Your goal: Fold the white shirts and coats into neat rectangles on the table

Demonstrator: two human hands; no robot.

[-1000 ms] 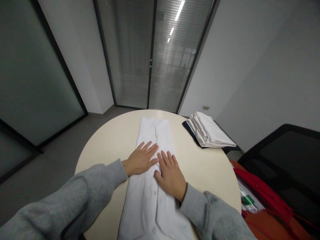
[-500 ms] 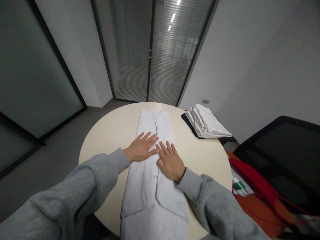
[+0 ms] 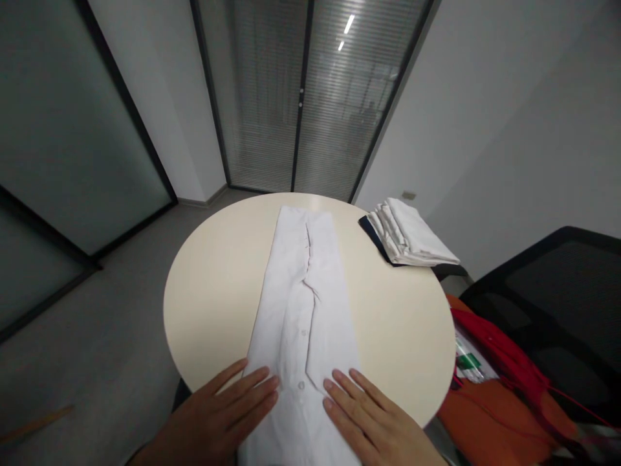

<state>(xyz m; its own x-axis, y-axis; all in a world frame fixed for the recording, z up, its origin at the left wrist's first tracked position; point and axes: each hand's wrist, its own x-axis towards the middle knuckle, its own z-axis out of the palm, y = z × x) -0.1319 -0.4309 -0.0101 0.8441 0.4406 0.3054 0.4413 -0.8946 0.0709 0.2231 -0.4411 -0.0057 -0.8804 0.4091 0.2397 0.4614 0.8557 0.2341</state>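
Note:
A white buttoned shirt [image 3: 303,294], folded into a long narrow strip, lies down the middle of a round cream table [image 3: 218,278] and runs over the near edge. My left hand [image 3: 220,417] lies flat with fingers stretched out on the shirt's near left part at the table edge. Beside it, my right hand [image 3: 373,421] rests flat and open on the near right part. The button placket shows between the two hands.
A stack of folded white garments [image 3: 410,239] on something dark sits at the table's far right edge. Red and orange fabric with a packet [image 3: 485,369] lies to the right, below a black mesh chair [image 3: 557,291]. Glass doors with blinds stand behind.
Both hands have slid along the shirt from its middle back to its near end at the table edge. A small crease now shows at the shirt's middle. The camera has tilted.

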